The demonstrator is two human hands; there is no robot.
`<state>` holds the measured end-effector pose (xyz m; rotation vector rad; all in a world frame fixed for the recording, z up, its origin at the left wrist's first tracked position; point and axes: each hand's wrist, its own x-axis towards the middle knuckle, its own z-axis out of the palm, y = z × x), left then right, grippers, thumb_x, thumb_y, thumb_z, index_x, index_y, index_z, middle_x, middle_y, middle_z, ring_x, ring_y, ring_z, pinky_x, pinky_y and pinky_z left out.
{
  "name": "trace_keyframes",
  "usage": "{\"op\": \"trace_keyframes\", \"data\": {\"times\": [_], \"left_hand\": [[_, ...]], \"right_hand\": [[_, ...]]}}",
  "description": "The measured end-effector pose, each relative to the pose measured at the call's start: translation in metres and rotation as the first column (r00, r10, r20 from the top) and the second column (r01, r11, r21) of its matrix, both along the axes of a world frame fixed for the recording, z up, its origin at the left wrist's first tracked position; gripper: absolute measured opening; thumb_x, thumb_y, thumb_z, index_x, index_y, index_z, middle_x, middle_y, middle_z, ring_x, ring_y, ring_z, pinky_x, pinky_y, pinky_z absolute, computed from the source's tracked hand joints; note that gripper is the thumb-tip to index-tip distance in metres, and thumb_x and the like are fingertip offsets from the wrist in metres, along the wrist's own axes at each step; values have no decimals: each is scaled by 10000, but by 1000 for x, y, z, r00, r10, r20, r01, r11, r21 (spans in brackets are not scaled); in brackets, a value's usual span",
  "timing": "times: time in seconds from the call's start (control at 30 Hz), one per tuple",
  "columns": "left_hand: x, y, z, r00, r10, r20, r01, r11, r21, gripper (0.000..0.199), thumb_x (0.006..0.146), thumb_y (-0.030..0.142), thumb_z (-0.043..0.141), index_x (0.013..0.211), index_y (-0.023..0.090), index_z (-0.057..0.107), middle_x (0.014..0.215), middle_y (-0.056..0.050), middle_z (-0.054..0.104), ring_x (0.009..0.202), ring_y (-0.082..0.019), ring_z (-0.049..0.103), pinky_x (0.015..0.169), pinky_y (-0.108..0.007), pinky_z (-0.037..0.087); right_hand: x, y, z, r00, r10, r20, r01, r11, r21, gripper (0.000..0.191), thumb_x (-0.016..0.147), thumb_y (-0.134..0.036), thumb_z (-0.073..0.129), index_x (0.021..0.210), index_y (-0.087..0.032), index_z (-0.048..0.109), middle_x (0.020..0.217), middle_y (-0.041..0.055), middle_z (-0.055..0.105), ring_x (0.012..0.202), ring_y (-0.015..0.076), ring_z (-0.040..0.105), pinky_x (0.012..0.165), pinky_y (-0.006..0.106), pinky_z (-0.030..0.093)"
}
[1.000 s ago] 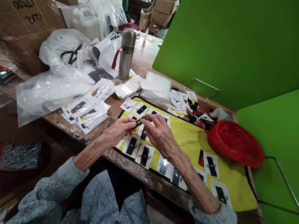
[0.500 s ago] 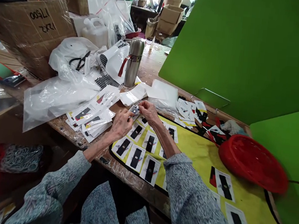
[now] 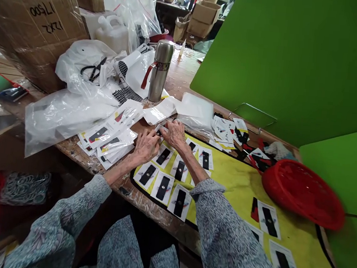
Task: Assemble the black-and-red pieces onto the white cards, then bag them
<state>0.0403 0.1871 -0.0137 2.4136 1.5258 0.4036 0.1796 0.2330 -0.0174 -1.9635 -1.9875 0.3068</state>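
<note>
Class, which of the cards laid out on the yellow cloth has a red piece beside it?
The card nearest the red basket: a red and black piece lies at its left edge; no other card there shows one.

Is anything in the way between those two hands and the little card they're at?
Nothing visible: the left hand and the right hand are both at the card, though fingers hide part of it.

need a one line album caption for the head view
Two hands at a small card, beside rows of cards on yellow cloth, near a steel flask.
</note>
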Motion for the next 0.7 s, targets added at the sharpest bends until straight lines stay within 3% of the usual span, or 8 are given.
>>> {"op": "trace_keyframes", "data": {"times": [0.1, 0.33, 0.47, 0.7], "left_hand": [[-1, 0, -2, 1000, -6, 2, 5, 1000, 12, 254, 859, 170, 494, 1043, 190, 668, 1148, -79, 620, 1094, -292, 475, 918, -433, 432], [-5, 1, -6, 999, -41, 32, 41, 999, 21, 292, 839, 144, 489, 1068, 163, 669, 1139, -93, 619, 1067, -287, 473, 938, -414, 435], [-8, 4, -11, 995, -51, 90, 47, 998, 47, 294, 829, 141, 487, 1051, 155, 679, 1108, -112, 625, 1047, -288, 480, 933, -424, 442], [-8, 7, -16, 989, -44, 139, 33, 996, 78, 337, 815, 143, 476, 1087, 159, 674, 1089, -100, 630, 1031, -269, 498, 940, -414, 453]], "right_hand": [[-2, 4, 1, 999, -32, 15, 33, 999, -41, 236, 825, -305, 594, 972, -127, 640, 1133, 183, 614, 1104, 344, 492, 983, 468, 325], [-6, 14, 7, 989, -146, -38, 135, 969, -205, 195, 779, -260, 557, 930, -158, 629, 912, 78, 679, 927, 270, 587, 931, 453, 358], [-14, 12, 10, 975, -212, -62, 193, 954, -230, 192, 746, -192, 536, 919, -169, 616, 958, 68, 674, 956, 251, 584, 912, 417, 368], [-13, 11, 13, 953, -233, -192, 190, 957, -219, 251, 663, -118, 534, 897, -190, 592, 853, 44, 661, 897, 254, 596, 845, 392, 423]]}}
